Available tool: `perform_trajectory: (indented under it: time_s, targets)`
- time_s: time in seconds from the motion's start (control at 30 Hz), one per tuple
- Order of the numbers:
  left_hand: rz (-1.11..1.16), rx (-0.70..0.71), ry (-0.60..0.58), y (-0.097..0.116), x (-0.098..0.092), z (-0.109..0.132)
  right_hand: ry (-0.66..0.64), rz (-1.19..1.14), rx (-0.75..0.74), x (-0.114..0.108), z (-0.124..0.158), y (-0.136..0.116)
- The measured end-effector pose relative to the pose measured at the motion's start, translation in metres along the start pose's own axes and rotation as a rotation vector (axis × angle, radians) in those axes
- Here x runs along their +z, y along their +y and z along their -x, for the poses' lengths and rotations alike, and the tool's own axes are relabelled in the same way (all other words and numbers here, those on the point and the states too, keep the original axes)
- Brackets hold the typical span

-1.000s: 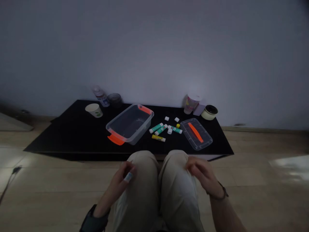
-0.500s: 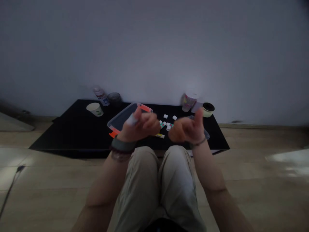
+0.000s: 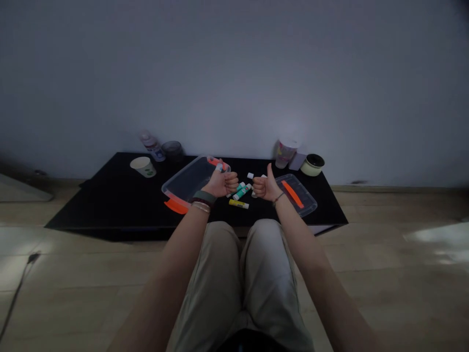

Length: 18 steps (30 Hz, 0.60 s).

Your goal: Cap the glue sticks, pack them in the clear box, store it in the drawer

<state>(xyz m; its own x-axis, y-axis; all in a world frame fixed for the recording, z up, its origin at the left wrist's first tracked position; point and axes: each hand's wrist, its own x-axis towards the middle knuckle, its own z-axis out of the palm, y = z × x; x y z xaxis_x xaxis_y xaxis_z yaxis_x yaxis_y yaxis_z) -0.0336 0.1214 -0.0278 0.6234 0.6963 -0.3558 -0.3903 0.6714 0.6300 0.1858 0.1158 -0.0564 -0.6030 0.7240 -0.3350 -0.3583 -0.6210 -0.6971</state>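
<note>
Clear rectangular plastic bin with orange handles (image 3: 185, 183): stood on black table (image 3: 95, 205). Left hand (image 3: 220, 184): overlapped bin's right side in view; fingers curled, pressed together, thumb raised. Right hand (image 3: 266, 188): right of bin; fingers likewise curled, thumb up. Green-and-white cylindrical sticks (image 3: 242, 191), yellow cylindrical stick (image 3: 239, 204): lay right of bin. Clear plastic lid with orange handle (image 3: 307, 195): lay farther right of bin.

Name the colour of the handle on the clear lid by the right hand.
Orange; the handle on the clear lid shows in the head view.

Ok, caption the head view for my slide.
Left hand and right hand, thumbs up, with glue sticks on the black table beyond.
</note>
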Motion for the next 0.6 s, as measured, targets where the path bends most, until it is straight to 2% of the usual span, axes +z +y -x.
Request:
perform_trajectory:
  time_s: [0.6]
  targets:
    - [0.011, 0.027, 0.076, 0.002, 0.002, 0.007, -0.007, 0.008, -0.044, 0.006, 0.016, -0.019]
